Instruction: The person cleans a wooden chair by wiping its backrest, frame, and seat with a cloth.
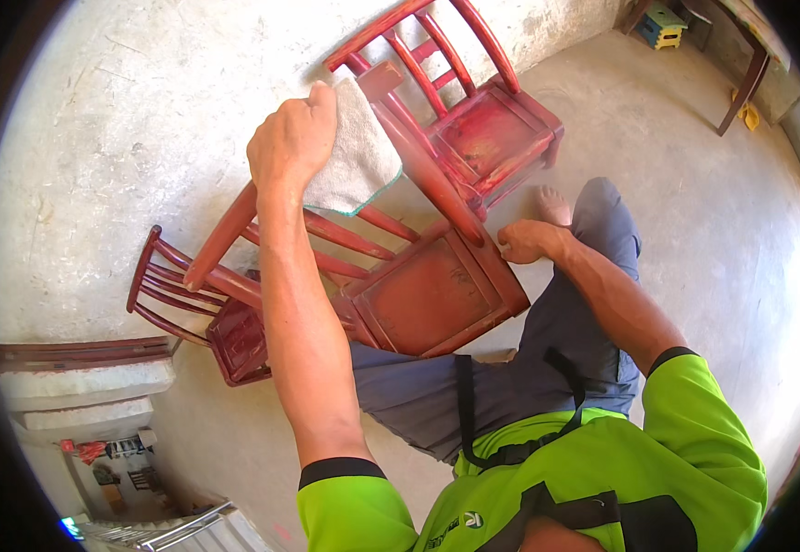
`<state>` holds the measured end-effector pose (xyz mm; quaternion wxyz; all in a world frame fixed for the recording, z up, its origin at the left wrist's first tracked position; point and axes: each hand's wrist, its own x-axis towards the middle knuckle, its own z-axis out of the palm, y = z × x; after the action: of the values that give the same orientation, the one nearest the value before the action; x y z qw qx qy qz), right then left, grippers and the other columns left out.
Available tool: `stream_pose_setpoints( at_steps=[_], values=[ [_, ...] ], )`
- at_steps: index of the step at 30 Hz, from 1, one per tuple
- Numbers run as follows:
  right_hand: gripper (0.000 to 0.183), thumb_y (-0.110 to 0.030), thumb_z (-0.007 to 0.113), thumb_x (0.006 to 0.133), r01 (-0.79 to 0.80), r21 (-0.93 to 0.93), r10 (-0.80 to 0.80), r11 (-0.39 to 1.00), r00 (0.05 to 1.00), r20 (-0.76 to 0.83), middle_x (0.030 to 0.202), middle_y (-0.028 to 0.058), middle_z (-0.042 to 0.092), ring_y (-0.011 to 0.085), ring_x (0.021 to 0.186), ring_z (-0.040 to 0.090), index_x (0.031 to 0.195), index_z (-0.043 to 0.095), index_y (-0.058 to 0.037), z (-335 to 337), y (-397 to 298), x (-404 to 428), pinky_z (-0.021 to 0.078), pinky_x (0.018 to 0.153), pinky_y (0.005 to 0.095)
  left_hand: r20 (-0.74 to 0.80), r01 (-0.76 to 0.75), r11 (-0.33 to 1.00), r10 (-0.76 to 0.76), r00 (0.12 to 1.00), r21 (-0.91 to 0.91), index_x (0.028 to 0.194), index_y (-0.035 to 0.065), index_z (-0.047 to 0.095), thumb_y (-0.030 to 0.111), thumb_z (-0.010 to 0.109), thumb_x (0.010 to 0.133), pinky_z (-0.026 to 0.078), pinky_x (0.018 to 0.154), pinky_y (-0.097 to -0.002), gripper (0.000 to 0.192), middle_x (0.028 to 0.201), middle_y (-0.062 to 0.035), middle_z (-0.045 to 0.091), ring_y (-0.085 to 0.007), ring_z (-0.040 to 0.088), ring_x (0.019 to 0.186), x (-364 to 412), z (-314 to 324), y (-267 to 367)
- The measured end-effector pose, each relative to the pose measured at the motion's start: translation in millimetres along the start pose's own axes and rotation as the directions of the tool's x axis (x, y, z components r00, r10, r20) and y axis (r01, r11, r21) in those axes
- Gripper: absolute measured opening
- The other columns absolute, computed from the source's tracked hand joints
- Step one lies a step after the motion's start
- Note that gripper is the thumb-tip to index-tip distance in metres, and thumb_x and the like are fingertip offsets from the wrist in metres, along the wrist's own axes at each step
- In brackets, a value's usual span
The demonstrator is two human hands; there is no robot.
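Note:
A beige cloth with a green edge [358, 155] hangs from my left hand [293, 141], whose fingers are closed on it beside the top rail of a red wooden chair. This chair's panelled seat [434, 293] lies in front of my legs, its back slanting up to the left. My right hand [534, 241] is low at the right, fingers curled, close to the seat's corner and the back post [434, 172]. Whether it touches or grips the chair cannot be told. My left forearm hides part of the chair back.
A second red wooden chair [482, 138] stands beyond, near the pale wall [117, 159]. A smaller dark red chair [237, 338] is at the left. At the far upper right are a plastic step stool [660, 27] and a table leg [745, 93]. Metal railing [193, 528] shows bottom left.

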<state>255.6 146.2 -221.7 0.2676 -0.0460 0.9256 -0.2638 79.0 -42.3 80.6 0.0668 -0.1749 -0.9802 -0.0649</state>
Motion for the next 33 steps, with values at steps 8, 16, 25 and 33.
stream_pose_setpoints(
  at_steps=[8,16,25,33],
  values=[
    [0.044,-0.031,0.061,0.086,0.017,-0.013,-0.017,1.000,1.000,0.016,0.106,0.0263,0.069,0.0424,0.102,0.065,0.115,0.067,0.0012,1,3,2,0.0510,0.091,0.0465,-0.201,-0.005,0.996,0.022,0.979,0.089,0.082,-0.0028,0.075,0.046,0.028,0.100,0.053,0.078,-0.0504,0.070,0.082,-0.0292,0.069,-0.0468,0.069,0.084,-10,11,4],
    [0.043,-0.030,0.061,0.086,0.013,-0.013,-0.013,1.000,1.000,0.014,0.106,0.0265,0.069,0.0426,0.102,0.065,0.114,0.067,0.0013,-2,-2,-1,0.0508,0.091,0.0468,-0.214,-0.013,0.997,0.030,0.976,0.082,0.079,-0.0029,0.074,0.046,0.029,0.100,0.053,0.075,-0.0512,0.070,0.079,-0.0286,0.069,-0.0466,0.068,0.079,-14,9,5],
    [0.043,-0.030,0.060,0.086,0.009,0.009,-0.009,1.000,1.000,0.015,0.106,0.0269,0.069,0.0428,0.102,0.065,0.114,0.067,0.0013,-3,-4,-1,0.0508,0.091,0.0471,-0.251,-0.035,0.993,0.063,0.966,0.114,0.078,-0.0007,0.074,0.046,0.030,0.100,0.053,0.072,-0.0511,0.068,0.077,-0.0276,0.069,-0.0460,0.068,0.077,-13,12,2],
    [0.042,-0.029,0.059,0.085,0.024,0.014,-0.024,1.000,1.000,-0.018,0.105,0.0269,0.069,0.0428,0.101,0.065,0.114,0.067,0.0014,2,4,1,0.0512,0.090,0.0471,-0.275,-0.067,0.994,0.089,0.957,0.090,0.072,0.0004,0.073,0.046,0.031,0.101,0.052,0.065,-0.0507,0.068,0.072,-0.0255,0.068,-0.0441,0.067,0.070,-15,15,3]
  ],
)
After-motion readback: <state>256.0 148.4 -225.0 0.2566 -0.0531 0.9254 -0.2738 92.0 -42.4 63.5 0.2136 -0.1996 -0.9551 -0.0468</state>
